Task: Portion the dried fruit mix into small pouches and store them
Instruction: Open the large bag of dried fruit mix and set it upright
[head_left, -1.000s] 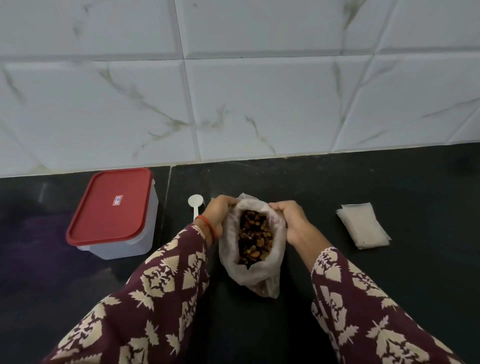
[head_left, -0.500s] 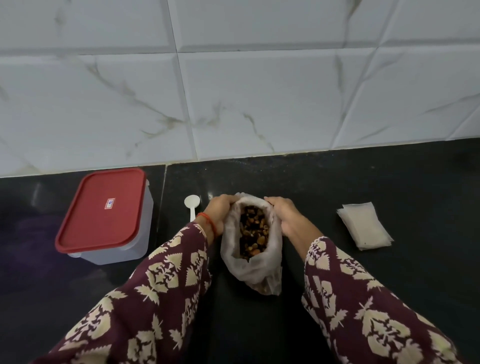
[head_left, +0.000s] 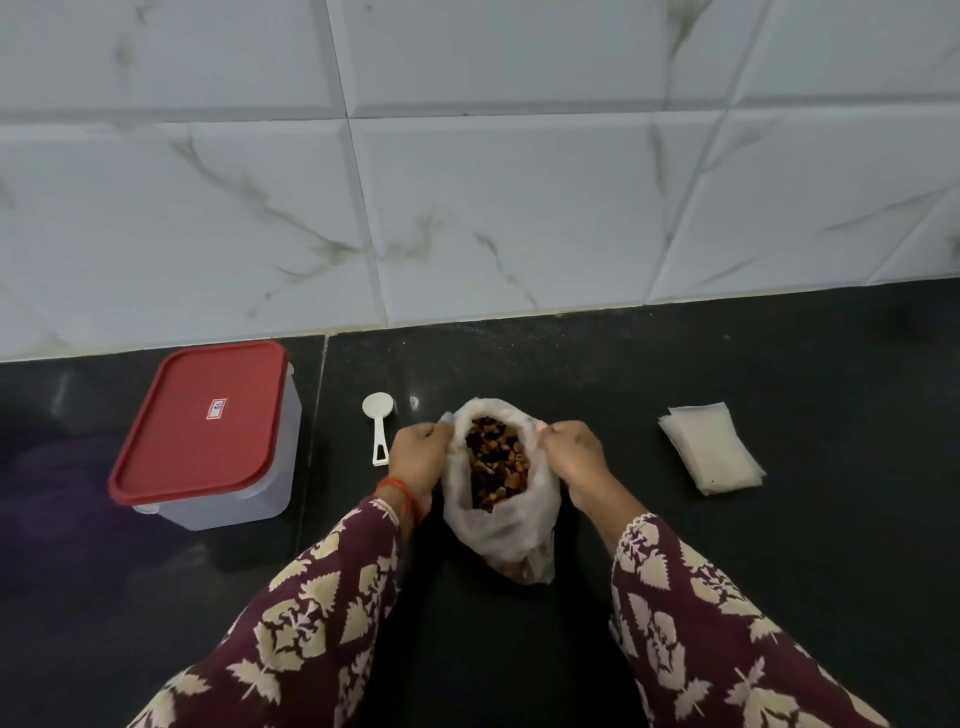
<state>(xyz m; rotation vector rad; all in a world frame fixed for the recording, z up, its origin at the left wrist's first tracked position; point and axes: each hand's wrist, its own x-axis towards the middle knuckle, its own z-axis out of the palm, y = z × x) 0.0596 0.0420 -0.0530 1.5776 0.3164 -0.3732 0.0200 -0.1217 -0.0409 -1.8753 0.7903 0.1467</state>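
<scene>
A translucent white plastic bag (head_left: 506, 535) stands on the black counter (head_left: 779, 571), its mouth held wide so the brown dried fruit mix (head_left: 496, 470) shows inside. My left hand (head_left: 418, 460) grips the bag's left rim and my right hand (head_left: 576, 457) grips its right rim. A small white plastic spoon (head_left: 378, 423) lies just left of my left hand. A stack of small clear pouches (head_left: 711, 447) lies flat to the right of the bag.
A clear plastic box with a shut red lid (head_left: 205, 421) sits at the left of the counter. A white marbled tile wall (head_left: 467, 182) rises behind the counter.
Both hands have kept hold of the bag's rim and pulled its mouth a little wider. The camera has tilted slightly; spoon, box and pouches have not moved.
</scene>
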